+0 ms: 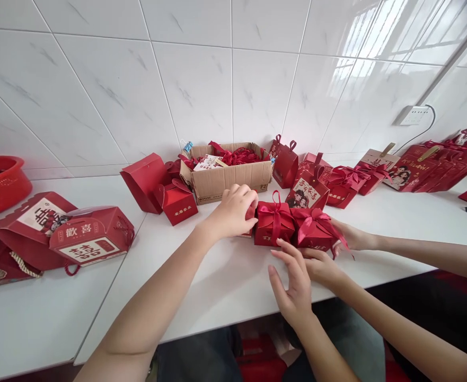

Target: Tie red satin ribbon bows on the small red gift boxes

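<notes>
My left hand [237, 210] is closed over a small red gift box [248, 231], mostly hidden beneath the fingers. Right beside it stands a red gift box with a ribbon bow [265, 227]. My right hand [293, 284] has its fingers stretched out and apart just in front of that bowed box, holding nothing. A second bowed gift box [316, 233] touches it on the right, between a co-worker's two hands, one at its front [319, 265] and one at its right side [354, 237].
Behind stands a cardboard box [225, 183] of red ribbons, with red boxes [178, 203] to its left. More decorated boxes [307, 192] line the tiled wall rightward. At left are larger red boxes [94, 236] and a red plastic basin [5, 185]. A table seam [109, 281] runs nearby.
</notes>
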`<act>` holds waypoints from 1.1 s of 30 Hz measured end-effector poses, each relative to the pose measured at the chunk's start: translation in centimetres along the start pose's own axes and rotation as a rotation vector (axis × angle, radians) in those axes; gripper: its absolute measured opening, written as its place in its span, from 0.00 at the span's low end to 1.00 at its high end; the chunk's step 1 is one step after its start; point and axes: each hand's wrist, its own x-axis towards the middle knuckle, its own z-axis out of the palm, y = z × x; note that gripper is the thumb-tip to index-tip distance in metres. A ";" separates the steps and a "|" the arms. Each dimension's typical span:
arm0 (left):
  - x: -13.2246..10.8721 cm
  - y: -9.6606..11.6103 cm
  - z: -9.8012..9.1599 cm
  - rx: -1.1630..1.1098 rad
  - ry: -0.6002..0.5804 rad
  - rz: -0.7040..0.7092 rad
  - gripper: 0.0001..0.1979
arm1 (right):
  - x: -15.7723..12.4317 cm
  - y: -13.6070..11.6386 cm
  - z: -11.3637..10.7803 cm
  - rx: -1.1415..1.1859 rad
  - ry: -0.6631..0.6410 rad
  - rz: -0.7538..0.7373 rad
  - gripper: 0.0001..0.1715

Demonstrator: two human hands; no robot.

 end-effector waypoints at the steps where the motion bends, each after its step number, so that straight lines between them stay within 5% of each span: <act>1: -0.2 0.7 0.1 0.006 -0.003 -0.032 0.06 | -0.8 0.3 0.0 -0.001 -0.026 0.009 0.19; 7: -1.4 3.1 1.2 0.066 -0.145 -0.262 0.07 | -3.1 0.7 0.0 -0.012 -0.108 0.026 0.17; 13: -0.9 0.8 3.1 0.053 -0.217 -0.345 0.08 | -2.1 0.5 0.0 -0.025 -0.138 0.079 0.19; 15: -0.7 -0.2 3.4 0.047 -0.185 -0.356 0.08 | -1.8 0.8 -0.5 0.005 -0.045 0.040 0.16; 18: -0.8 -1.5 3.9 -0.002 -0.145 -0.348 0.08 | -1.0 2.9 -2.8 -0.035 0.280 0.003 0.14; 21: -1.0 -2.3 4.8 -0.122 -0.126 -0.285 0.16 | 0.3 6.9 -6.2 -0.087 0.462 0.154 0.35; 26: -1.1 -4.1 7.2 -0.449 -0.010 -0.170 0.44 | 2.5 13.4 -10.9 0.167 -0.107 0.477 0.64; 28: -1.3 -4.4 8.2 -0.512 0.012 -0.168 0.53 | 3.4 14.4 -11.7 0.201 -0.292 0.540 0.66; 33: -2.0 -2.0 10.9 -0.544 0.174 -0.232 0.71 | 6.3 14.2 -11.5 0.303 -0.482 0.591 0.59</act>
